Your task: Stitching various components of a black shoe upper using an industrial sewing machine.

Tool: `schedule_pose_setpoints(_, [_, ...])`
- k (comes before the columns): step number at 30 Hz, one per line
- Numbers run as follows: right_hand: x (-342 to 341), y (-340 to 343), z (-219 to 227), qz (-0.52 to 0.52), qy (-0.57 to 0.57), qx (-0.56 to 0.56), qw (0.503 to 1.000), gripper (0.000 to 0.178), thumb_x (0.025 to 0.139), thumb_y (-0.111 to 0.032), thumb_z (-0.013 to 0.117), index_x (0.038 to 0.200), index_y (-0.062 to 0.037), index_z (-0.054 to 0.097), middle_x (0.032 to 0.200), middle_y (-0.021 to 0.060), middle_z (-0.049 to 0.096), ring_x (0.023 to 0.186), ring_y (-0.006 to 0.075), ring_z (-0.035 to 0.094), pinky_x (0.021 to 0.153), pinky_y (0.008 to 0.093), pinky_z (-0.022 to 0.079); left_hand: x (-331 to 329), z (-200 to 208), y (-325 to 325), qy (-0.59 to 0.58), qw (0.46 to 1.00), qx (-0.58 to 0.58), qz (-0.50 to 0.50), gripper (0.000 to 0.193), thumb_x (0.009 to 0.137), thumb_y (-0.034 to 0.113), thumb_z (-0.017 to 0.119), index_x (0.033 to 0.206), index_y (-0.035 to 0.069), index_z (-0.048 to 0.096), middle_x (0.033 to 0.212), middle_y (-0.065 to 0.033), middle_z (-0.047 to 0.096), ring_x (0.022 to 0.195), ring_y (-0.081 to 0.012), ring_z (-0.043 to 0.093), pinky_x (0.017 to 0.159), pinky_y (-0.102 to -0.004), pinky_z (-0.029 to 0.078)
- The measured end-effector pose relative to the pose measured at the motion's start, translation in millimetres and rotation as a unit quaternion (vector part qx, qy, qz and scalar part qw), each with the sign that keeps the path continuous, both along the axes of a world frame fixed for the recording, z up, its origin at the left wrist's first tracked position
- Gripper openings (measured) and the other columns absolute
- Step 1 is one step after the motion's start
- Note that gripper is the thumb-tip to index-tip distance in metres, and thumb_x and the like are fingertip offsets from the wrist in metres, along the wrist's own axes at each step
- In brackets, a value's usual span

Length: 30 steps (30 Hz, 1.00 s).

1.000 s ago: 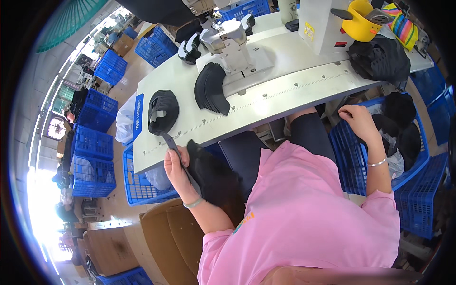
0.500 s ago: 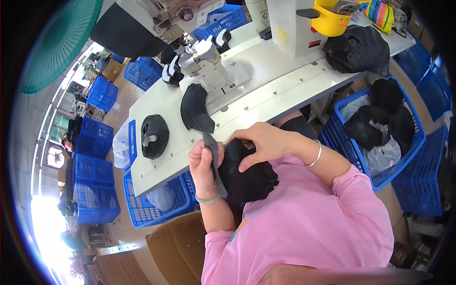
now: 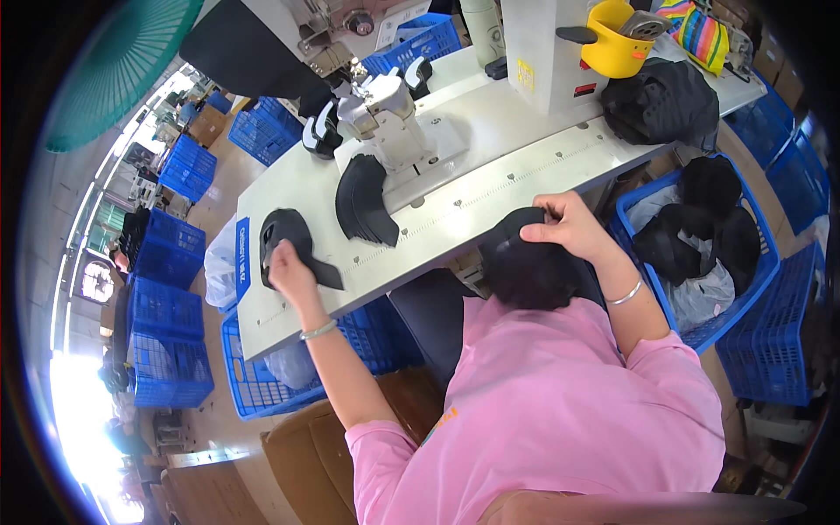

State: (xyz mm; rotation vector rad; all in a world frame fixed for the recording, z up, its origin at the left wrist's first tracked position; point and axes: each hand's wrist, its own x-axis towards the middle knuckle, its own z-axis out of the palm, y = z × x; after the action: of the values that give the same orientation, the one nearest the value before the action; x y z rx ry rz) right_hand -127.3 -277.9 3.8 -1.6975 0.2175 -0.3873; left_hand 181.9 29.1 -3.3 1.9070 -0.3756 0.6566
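Note:
Near the left end of the sewing table, my left hand [image 3: 293, 276] is closed on a dark curved fabric piece [image 3: 324, 273], whose tapered end points right. It lies over or against a round black fabric piece [image 3: 282, 224]; where one ends and the other begins is hard to tell. My right hand [image 3: 569, 226] pinches the top edge of a soft black fabric piece [image 3: 529, 271], perhaps a cap, hanging at the table's front edge above my lap. Between my hands, a stack of curved black pieces [image 3: 363, 199] lies on the tabletop.
The sewing machine [image 3: 385, 114] stands behind the stack. Black fabric [image 3: 656, 101] and a yellow cup [image 3: 617, 44] are at the back right. A blue basket [image 3: 626, 206] with black pieces sits right of the table; another blue basket [image 3: 241, 376] stands below its left end.
My hands have moved apart. The left has carried the curved piece left to the round black piece on the table; the right has lifted the black fabric piece right and away from it.

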Motion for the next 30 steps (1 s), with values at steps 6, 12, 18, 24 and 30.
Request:
schedule_pose_setpoints(6, [10,13,2,0.044,-0.026,0.048,0.998,0.027,0.082,-0.022,0.072,0.07,-0.0016,0.059,0.059,-0.0077,0.041,0.057,0.0028,0.033,0.051,0.0218,0.027,-18,-2,-81,0.012,0.984,0.082,-0.156,0.031,0.09,0.019,0.059,0.107,-0.008,0.062,0.084,-0.0144,0.067,0.079,-0.0132,0.06,0.075,-0.0281,0.047])
schedule_pose_setpoints(12, [12,21,5,0.036,-0.028,0.072,0.996,0.033,0.088,-0.024,0.065,0.064,-0.0076,0.048,0.059,-0.0082,0.035,0.055,0.0026,0.028,0.049,0.0221,0.022,-62,14,-112,-0.047,0.972,0.207,-0.099,0.036,0.088,0.019,0.063,0.118,-0.001,0.058,0.111,-0.0145,0.062,0.085,-0.0229,0.061,0.081,-0.0323,0.047])
schedule_pose_setpoints(18, [5,29,14,0.061,-0.05,0.197,0.977,0.024,0.091,-0.021,0.061,0.074,-0.0053,0.053,0.062,-0.0065,0.04,0.053,0.0026,0.029,0.048,0.0205,0.023,-154,38,-96,0.302,0.76,0.041,-0.575,0.033,0.094,0.025,0.057,0.109,-0.004,0.06,0.093,-0.0057,0.065,0.088,-0.0112,0.056,0.079,-0.0257,0.045])
schedule_pose_setpoints(24, [8,41,17,-0.035,-0.142,0.071,0.987,0.027,0.083,-0.011,0.067,0.108,-0.0022,0.062,0.064,-0.0073,0.04,0.053,0.0025,0.03,0.047,0.0211,0.025,-182,26,-93,0.432,0.68,-0.204,-0.556,0.028,0.095,0.016,0.054,0.112,-0.006,0.057,0.1,-0.0073,0.065,0.085,-0.0105,0.061,0.077,-0.0236,0.049])
schedule_pose_setpoints(30, [16,56,26,-0.066,-0.322,-0.32,0.888,0.023,0.07,0.0,0.075,0.092,-0.0035,0.071,0.065,0.0044,0.06,0.047,0.0138,0.044,0.047,0.0244,0.035,-182,24,-91,0.463,0.631,-0.259,-0.566,0.024,0.095,0.01,0.05,0.113,-0.006,0.056,0.104,-0.0106,0.065,0.09,-0.0139,0.063,0.08,-0.026,0.05])
